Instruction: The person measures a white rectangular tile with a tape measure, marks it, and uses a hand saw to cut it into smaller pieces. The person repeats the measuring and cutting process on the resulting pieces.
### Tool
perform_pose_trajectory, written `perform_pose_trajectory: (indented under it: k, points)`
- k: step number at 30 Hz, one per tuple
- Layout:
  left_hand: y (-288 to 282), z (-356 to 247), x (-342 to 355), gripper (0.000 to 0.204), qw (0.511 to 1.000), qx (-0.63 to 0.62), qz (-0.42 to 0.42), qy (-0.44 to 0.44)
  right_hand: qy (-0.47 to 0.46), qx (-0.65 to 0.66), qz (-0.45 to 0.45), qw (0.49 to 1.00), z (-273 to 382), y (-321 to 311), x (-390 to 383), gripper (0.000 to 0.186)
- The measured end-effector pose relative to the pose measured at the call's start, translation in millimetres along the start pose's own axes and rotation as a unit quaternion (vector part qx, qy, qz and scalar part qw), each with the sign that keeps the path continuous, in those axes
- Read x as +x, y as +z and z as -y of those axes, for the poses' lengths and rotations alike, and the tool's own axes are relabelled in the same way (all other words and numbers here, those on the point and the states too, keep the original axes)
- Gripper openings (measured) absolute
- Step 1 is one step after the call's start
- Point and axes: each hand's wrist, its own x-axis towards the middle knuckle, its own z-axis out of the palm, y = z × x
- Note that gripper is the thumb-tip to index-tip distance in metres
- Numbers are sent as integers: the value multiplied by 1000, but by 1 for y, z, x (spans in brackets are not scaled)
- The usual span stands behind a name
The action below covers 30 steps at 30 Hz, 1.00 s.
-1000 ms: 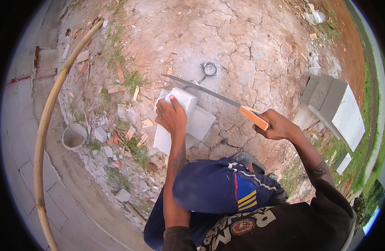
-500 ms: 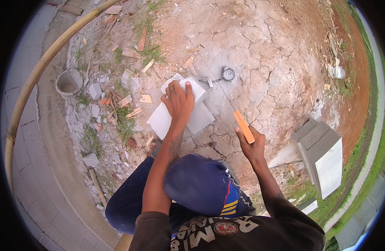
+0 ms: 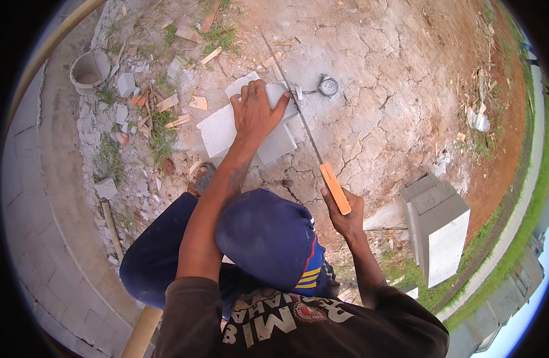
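My left hand (image 3: 255, 113) is spread over a small pale block (image 3: 277, 94), its thumb on the block's right side and its fingers across the top. Under that block lie flat whitish slab pieces (image 3: 217, 132) on the ground. My right hand (image 3: 349, 219) is wrapped around the orange handle of a handsaw (image 3: 335, 190). The long thin saw blade slants up and left, passing at the block's right edge by my left thumb. Whether its teeth touch the block I cannot tell. A round dark tape measure (image 3: 328, 86) lies just right of the blade.
Stacked grey-white blocks (image 3: 435, 224) stand at the right. A round bucket (image 3: 89, 70) sits at the upper left, near broken block chunks (image 3: 126, 85) and wood scraps. A bamboo pole (image 3: 53, 48) crosses the upper left corner. Cracked, dusty soil surrounds the work.
The saw handle has come back toward my body, and the blade now shows along the block's right edge. My left hand stays on the block. The whole view has shifted slightly.
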Motion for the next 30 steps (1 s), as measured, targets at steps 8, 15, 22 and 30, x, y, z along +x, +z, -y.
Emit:
perform_pose_trajectory:
  k: [8, 15, 22, 30]
  points:
    - [9, 6, -1, 70, 1000, 8, -11, 22, -33, 4, 36, 999, -8, 25, 50, 40]
    - [7, 4, -3, 68, 1000, 9, -6, 10, -54, 20, 28, 998, -22, 24, 38, 34]
    - [16, 7, -1, 51, 999, 0, -33, 12, -36, 39, 60, 997, -8, 42, 107, 37]
    - [14, 11, 4, 46, 1000, 6, -28, -11, -16, 39, 51, 998, -20, 22, 47, 34]
